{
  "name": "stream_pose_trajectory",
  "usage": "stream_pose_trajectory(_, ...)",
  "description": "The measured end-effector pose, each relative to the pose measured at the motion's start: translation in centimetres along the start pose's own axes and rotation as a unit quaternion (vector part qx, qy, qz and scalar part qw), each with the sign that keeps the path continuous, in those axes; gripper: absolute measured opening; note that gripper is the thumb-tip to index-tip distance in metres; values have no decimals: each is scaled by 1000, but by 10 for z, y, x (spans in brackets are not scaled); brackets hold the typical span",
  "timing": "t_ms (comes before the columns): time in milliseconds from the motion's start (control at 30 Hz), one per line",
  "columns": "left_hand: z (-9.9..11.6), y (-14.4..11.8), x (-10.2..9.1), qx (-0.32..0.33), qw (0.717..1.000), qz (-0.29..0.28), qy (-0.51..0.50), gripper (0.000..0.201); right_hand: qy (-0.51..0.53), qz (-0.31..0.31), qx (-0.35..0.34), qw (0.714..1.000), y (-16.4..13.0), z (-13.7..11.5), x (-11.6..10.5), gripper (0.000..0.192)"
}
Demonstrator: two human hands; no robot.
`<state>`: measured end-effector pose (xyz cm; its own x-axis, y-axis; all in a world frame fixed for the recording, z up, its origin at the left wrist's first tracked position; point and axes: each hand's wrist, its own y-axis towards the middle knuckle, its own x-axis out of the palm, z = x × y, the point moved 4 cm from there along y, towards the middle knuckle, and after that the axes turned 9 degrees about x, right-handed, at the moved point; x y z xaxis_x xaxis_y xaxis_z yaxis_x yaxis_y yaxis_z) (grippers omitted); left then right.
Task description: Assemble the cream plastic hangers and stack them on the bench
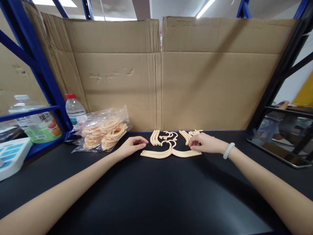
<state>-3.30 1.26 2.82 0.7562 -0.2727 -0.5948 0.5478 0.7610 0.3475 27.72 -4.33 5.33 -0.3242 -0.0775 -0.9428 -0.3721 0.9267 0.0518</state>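
A cream plastic hanger (171,152) lies flat on the black table (156,195), its hook pointing away from me. Behind it lie loose cream hanger parts (168,135): curved arms and hooks. My left hand (133,145) rests on the table just left of the hanger's left arm, fingers curled, holding nothing that I can see. My right hand (204,143) sits at the hanger's right arm, fingertips pinching a small cream piece (193,146) beside the loose parts. A pale bead bracelet (228,150) circles my right wrist.
A clear plastic bag (104,130) of more cream parts lies at the left. Behind it stand a red-capped water bottle (73,109) and a juice bottle (36,119) by a blue rack (41,65). A cardboard wall (158,75) closes the back; a tablet (281,150) lies right.
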Motion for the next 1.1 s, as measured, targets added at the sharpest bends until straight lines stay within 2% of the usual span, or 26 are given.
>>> stream_pose_trajectory(400,3,0,2,47,998,-25,41,21,-39,43,-9,998,1,-4,5,14)
stream_pose_trajectory(833,8,0,2,78,993,-28,82,20,-69,73,-24,995,0,-13,2,15)
stream_pose_trajectory(933,10,-1,1,91,991,-5,97,20,-73,81,-17,994,-1,-15,1,15)
stream_pose_trajectory(1100,14,-3,-2,136,974,67,167,20,-83,121,-38,988,2,-14,6,14)
